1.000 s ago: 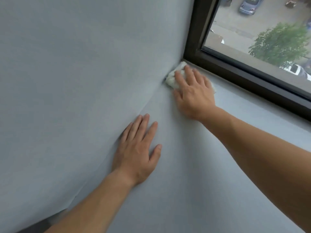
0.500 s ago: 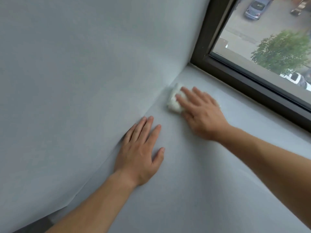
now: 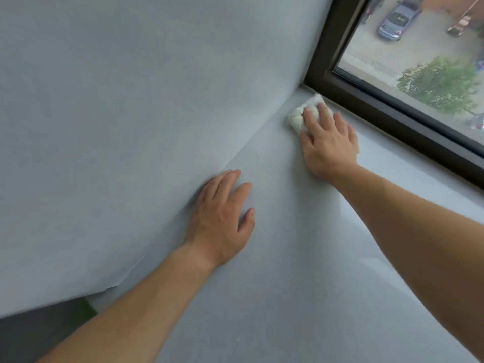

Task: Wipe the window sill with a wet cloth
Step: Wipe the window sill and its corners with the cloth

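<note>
Currently: right hand [image 3: 330,142] lies palm down on the cloth [image 3: 298,117], fingers [image 3: 311,119] nearly straight and spread over it, pressing it onto the sill [image 3: 288,284]. No curl round the cloth is visible; the hand reads as flat and open, pressing.

Cloth: white, bunched, fuzzy at the edges. It sits on the sill in the far left corner, where the wall [image 3: 131,100] meets the frame [image 3: 372,100]. Its left edge is at or just beside the wall and its top tip is just beside the frame; actual contact cannot be told. The part nearest the wrist is hidden under the hand.

Left hand [image 3: 222,218]: palm down on the sill, fingers straight and close together, thumb out to the right, holding nothing. Fingertips are slightly blurred and lie just beside the wall-sill line. It is well apart from the cloth, nearer the camera than the right hand.

Both forearms are bare and enter from the bottom edge.

Sill: pale grey-blue, matte. Wall: same tone, rising on the left. Frame: dark, running diagonally across the upper right.

Through the glass [image 3: 379,53], seen from above: a blue car [image 3: 396,19] on pavement and a green tree [image 3: 440,82].
</note>
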